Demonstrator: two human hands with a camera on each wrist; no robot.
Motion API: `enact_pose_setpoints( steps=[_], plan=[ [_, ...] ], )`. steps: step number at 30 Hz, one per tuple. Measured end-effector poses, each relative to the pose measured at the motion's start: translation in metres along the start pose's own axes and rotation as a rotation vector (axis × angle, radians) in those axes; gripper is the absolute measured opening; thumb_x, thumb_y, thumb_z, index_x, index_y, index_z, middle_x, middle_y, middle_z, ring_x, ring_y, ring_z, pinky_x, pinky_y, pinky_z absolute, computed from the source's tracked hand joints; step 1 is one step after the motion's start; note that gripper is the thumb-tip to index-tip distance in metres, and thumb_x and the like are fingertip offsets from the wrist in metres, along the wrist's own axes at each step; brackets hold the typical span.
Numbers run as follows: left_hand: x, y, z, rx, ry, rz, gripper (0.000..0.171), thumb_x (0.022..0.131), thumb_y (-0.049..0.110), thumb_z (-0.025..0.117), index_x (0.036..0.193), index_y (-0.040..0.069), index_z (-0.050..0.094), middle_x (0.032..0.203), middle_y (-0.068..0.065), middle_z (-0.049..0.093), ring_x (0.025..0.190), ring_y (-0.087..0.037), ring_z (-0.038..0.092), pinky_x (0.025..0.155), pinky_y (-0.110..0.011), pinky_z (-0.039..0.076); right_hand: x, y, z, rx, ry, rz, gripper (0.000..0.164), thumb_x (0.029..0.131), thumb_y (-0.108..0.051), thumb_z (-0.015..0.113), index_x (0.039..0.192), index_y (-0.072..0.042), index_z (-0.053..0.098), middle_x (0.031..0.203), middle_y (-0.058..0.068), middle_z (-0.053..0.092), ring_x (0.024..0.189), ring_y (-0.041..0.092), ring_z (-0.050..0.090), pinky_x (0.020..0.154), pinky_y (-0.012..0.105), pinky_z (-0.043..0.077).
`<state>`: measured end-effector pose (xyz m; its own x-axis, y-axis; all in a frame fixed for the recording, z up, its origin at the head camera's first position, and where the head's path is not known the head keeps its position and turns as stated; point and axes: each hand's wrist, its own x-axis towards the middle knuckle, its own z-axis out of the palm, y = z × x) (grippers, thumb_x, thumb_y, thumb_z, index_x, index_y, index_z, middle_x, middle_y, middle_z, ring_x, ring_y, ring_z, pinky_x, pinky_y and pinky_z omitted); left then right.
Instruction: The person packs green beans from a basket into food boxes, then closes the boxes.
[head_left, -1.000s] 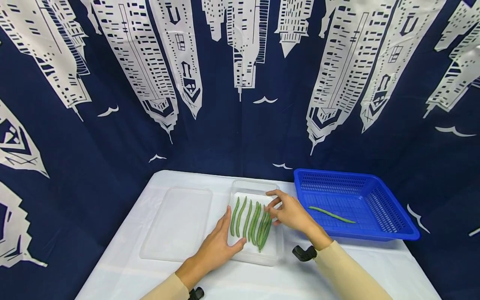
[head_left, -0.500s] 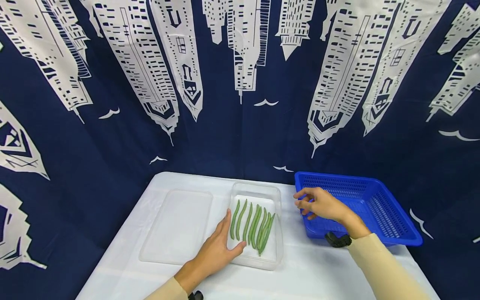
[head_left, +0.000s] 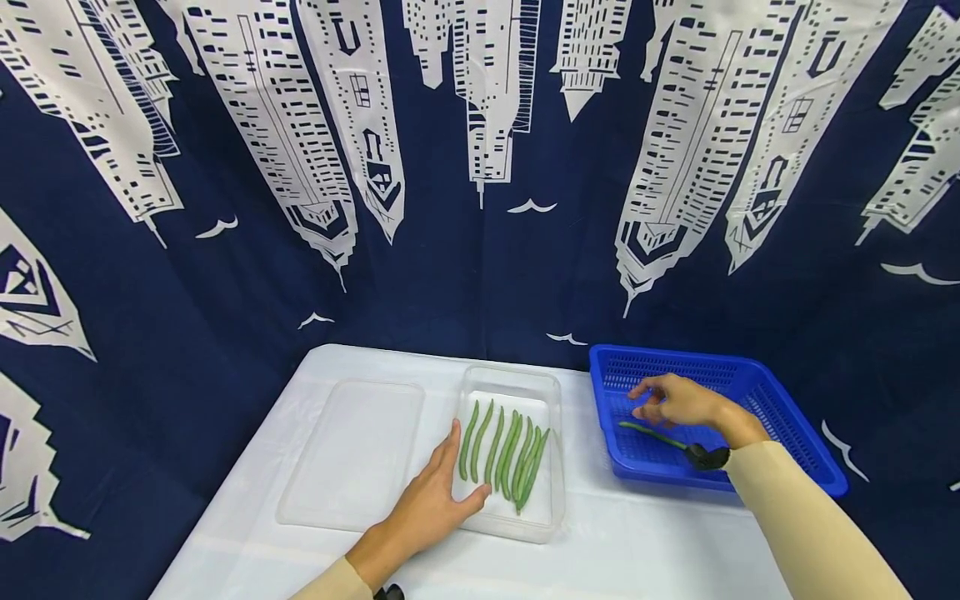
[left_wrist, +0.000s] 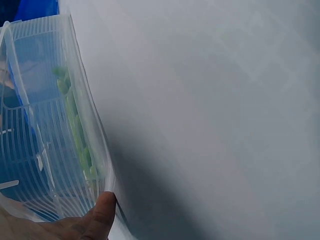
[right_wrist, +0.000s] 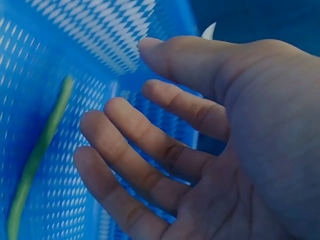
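Observation:
Several green beans (head_left: 512, 450) lie side by side in a clear plastic container (head_left: 491, 523) in the middle of the table. My left hand (head_left: 429, 500) rests against the container's left wall, thumb and fingers spread and fairly straight. The thumb (left_wrist: 104, 210) touches the container's edge in the left wrist view. Over the blue basket (head_left: 813, 462) at the right, my right hand (head_left: 678, 400) holds nothing, its fingers loosely bent. Under it a single green bean (head_left: 637, 428) lies on the basket floor, partly hidden by the hand and wrist camera. The right wrist view shows that bean (right_wrist: 37, 150) apart from the fingertips.
A clear flat lid (head_left: 360, 450) lies on the white table (head_left: 247, 500), left of the container. Behind the table hangs a dark blue cloth (head_left: 480, 275) printed with white buildings. The basket's near right corner reaches past the table's edge.
My right hand has moved right from the beans in the container, letting go of the rightmost one, to above the basket. The left hand has stayed at the container.

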<state>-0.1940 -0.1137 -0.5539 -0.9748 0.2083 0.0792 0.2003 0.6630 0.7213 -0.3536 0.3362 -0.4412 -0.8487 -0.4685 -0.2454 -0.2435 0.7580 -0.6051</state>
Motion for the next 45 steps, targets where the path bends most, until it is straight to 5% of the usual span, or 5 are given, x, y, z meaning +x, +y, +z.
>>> enact_pose_setpoints(
  steps=[3, 16, 25, 35, 45],
  plan=[
    [0.000, 0.000, -0.001, -0.004, -0.003, -0.001, 0.115, 0.109, 0.061, 0.076, 0.190, 0.023, 0.005, 0.190, -0.023, 0.034, 0.164, -0.052, 0.053, 0.125, -0.073, 0.053, 0.003, 0.012, -0.002, -0.020, 0.002, -0.010, 0.045, 0.103, -0.007, 0.082, 0.140, 0.014, 0.071, 0.085, 0.001, 0.073, 0.078, 0.015, 0.064, 0.068, 0.027, 0.054],
    [0.000, -0.002, 0.000, 0.001, -0.003, 0.000, 0.115, 0.109, 0.060, 0.076, 0.190, 0.024, 0.003, 0.189, -0.025, 0.035, 0.162, -0.055, 0.054, 0.123, -0.074, 0.054, 0.014, 0.048, -0.006, -0.005, -0.033, 0.082, 0.042, 0.094, 0.003, 0.087, 0.135, 0.010, 0.077, 0.087, 0.000, 0.065, 0.074, 0.011, 0.058, 0.059, 0.022, 0.043],
    [0.001, -0.004, 0.002, 0.012, -0.003, -0.013, 0.115, 0.109, 0.061, 0.075, 0.190, 0.026, 0.003, 0.190, -0.023, 0.035, 0.163, -0.053, 0.055, 0.125, -0.072, 0.054, 0.015, 0.061, -0.001, 0.028, -0.047, 0.115, 0.041, 0.093, 0.005, 0.087, 0.132, 0.011, 0.076, 0.087, -0.002, 0.064, 0.074, 0.013, 0.055, 0.057, 0.021, 0.043],
    [-0.001, -0.001, 0.000, 0.008, 0.005, -0.006, 0.115, 0.108, 0.061, 0.076, 0.190, 0.025, 0.004, 0.189, -0.023, 0.035, 0.163, -0.053, 0.054, 0.125, -0.074, 0.053, 0.017, 0.069, 0.013, 0.013, -0.013, 0.133, 0.028, 0.087, 0.017, 0.077, 0.112, 0.005, 0.079, 0.079, -0.002, 0.069, 0.068, 0.012, 0.055, 0.057, 0.023, 0.044],
    [-0.001, -0.002, 0.000, 0.008, -0.002, -0.007, 0.115, 0.108, 0.061, 0.076, 0.190, 0.024, 0.004, 0.189, -0.024, 0.036, 0.163, -0.054, 0.054, 0.124, -0.074, 0.053, 0.019, 0.070, 0.018, -0.007, 0.008, 0.116, 0.019, 0.088, 0.013, 0.084, 0.106, 0.005, 0.080, 0.078, -0.003, 0.065, 0.072, 0.012, 0.057, 0.061, 0.023, 0.045]
  ],
)
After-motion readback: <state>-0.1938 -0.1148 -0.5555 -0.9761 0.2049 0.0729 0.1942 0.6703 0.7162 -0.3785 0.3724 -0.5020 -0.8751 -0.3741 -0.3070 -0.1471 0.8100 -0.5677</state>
